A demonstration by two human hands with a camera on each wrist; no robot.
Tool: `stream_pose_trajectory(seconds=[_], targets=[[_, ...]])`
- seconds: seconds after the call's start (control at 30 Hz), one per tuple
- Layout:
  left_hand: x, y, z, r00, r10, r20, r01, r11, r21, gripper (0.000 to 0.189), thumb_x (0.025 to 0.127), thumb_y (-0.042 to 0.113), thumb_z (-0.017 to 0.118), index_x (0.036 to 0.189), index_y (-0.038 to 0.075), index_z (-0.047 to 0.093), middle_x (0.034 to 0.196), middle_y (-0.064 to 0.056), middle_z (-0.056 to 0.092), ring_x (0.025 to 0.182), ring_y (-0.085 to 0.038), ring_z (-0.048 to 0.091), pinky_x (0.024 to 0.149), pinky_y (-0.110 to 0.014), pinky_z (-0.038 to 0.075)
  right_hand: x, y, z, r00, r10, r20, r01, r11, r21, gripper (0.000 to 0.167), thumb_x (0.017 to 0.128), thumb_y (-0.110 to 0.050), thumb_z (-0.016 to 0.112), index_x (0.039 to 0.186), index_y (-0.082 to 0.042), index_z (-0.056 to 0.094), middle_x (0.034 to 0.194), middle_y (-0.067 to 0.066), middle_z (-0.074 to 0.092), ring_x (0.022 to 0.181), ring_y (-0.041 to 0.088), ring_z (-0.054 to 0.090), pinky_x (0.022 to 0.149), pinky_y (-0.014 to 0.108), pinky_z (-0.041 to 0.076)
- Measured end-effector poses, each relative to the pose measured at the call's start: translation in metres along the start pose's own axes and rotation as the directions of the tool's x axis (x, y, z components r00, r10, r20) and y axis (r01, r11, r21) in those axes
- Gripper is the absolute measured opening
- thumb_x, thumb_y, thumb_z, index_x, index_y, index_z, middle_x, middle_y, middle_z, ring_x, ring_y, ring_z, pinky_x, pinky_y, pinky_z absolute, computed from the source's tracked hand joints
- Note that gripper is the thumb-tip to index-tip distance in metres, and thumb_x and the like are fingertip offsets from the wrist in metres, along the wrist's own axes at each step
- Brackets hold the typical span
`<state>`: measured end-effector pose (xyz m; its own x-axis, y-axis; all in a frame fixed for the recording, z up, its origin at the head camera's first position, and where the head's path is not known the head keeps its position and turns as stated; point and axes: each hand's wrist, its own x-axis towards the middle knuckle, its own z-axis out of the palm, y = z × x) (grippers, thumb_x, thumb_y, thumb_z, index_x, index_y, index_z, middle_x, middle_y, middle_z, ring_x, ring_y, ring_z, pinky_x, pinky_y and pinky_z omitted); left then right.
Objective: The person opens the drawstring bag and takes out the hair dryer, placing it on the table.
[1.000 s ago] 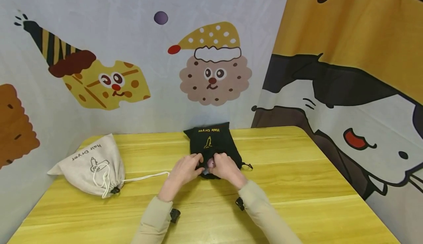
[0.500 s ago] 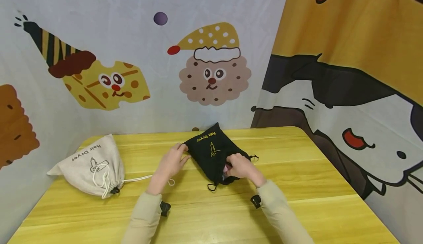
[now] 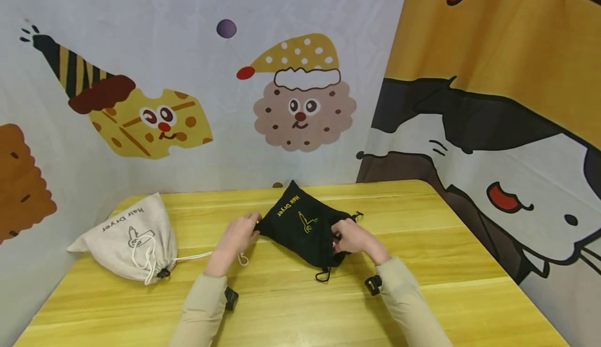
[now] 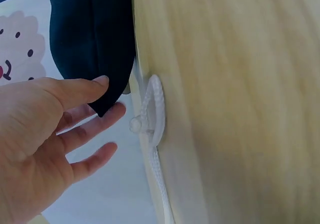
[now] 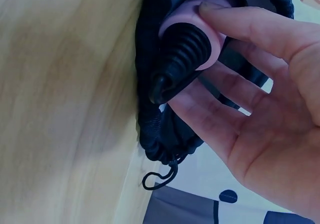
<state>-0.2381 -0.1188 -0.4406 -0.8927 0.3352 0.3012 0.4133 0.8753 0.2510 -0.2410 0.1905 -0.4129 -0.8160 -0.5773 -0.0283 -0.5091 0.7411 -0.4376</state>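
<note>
A black drawstring bag (image 3: pixel 293 232) printed "Hair Dryer" lies slantwise on the table, its mouth toward the right. My left hand (image 3: pixel 236 236) pinches its far-left corner; in the left wrist view the thumb lies over the dark cloth (image 4: pixel 95 39) and fingers are behind it. At the mouth, my right hand (image 3: pixel 354 237) grips the pink handle of a hair dryer (image 5: pixel 214 46). The right wrist view shows the handle's end with a ribbed black cord guard (image 5: pixel 182 51), inside the bag's gathered opening (image 5: pixel 150 129). The rest of the dryer is hidden in the bag.
A filled beige drawstring bag (image 3: pixel 131 237), also printed "Hair Dryer", sits at the table's left. Its white cord (image 3: pixel 194 256) stretches toward my left hand, ending in a loop (image 4: pixel 156 106). A cartoon-printed curtain (image 3: pixel 202 65) hangs behind the yellow wooden table (image 3: pixel 281 305).
My left hand has left the bag's mouth for its far-left corner. The bag has turned, its mouth swinging right with my right hand, which stays at the pink handle.
</note>
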Motion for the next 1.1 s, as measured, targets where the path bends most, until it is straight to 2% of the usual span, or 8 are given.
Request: stream_pose_trajectory(seconds=[0.17,0.53,0.83,0.97,1.03,1.1], targets=[[0.0,0.002,0.001,1.0,0.004,0.027,-0.003,0.999,-0.037,0.028,0.078,-0.001,0.072,0.102,0.001,0.058,0.093,-0.017,0.068,0.08,-0.029,0.067,0.068,-0.036,0.056,-0.001,0.003,-0.001,1.0,0.007,0.018,-0.007,1.0,0.01,0.023,0.07,0.004,0.068,0.063,-0.011,0.052,0.059,-0.005,0.044,0.052,0.006,0.032,0.051,0.017,0.029],[-0.004,0.003,-0.003,0.997,-0.029,0.07,0.035,0.997,-0.075,0.028,0.078,-0.002,0.072,0.102,0.002,0.058,0.098,-0.017,0.068,0.087,-0.031,0.067,0.075,-0.038,0.057,-0.008,0.009,-0.01,0.997,0.017,0.07,-0.021,0.998,0.058,0.022,0.073,0.005,0.069,0.066,-0.01,0.055,0.062,-0.004,0.043,0.053,0.008,0.033,0.054,0.02,0.03],[-0.006,0.002,-0.007,0.993,-0.04,0.112,0.05,0.994,-0.094,0.031,0.079,-0.002,0.071,0.106,0.001,0.057,0.104,-0.019,0.067,0.093,-0.033,0.066,0.079,-0.04,0.056,-0.012,0.016,-0.014,0.992,0.048,0.113,-0.063,0.99,0.126,0.017,0.075,0.004,0.071,0.078,-0.012,0.065,0.067,-0.002,0.045,0.058,0.01,0.035,0.055,0.021,0.031],[-0.008,0.001,-0.009,0.989,-0.055,0.139,0.07,0.992,-0.105,0.032,0.079,-0.003,0.07,0.107,0.001,0.057,0.107,-0.02,0.066,0.096,-0.034,0.065,0.082,-0.041,0.055,-0.014,0.019,-0.019,0.995,-0.005,0.098,-0.007,0.992,0.123,0.026,0.069,0.006,0.069,0.088,-0.012,0.071,0.076,0.001,0.058,0.064,0.011,0.041,0.058,0.022,0.034],[-0.009,0.0,-0.011,0.987,-0.056,0.15,0.074,0.991,-0.113,0.032,0.079,-0.003,0.07,0.107,0.001,0.057,0.107,-0.02,0.066,0.097,-0.034,0.065,0.083,-0.042,0.055,-0.015,0.02,-0.021,0.995,-0.059,0.078,0.052,0.994,0.099,0.034,0.066,0.006,0.069,0.095,-0.011,0.072,0.082,0.002,0.064,0.067,0.01,0.044,0.059,0.021,0.037],[-0.01,0.0,-0.012,0.986,-0.057,0.158,0.076,0.99,-0.117,0.031,0.078,-0.003,0.07,0.106,0.001,0.057,0.106,-0.021,0.066,0.097,-0.034,0.065,0.082,-0.042,0.055,-0.017,0.02,-0.023,0.995,-0.074,0.072,0.068,0.994,0.091,0.04,0.065,0.006,0.07,0.102,-0.008,0.073,0.09,0.004,0.069,0.07,0.009,0.048,0.061,0.021,0.041]])
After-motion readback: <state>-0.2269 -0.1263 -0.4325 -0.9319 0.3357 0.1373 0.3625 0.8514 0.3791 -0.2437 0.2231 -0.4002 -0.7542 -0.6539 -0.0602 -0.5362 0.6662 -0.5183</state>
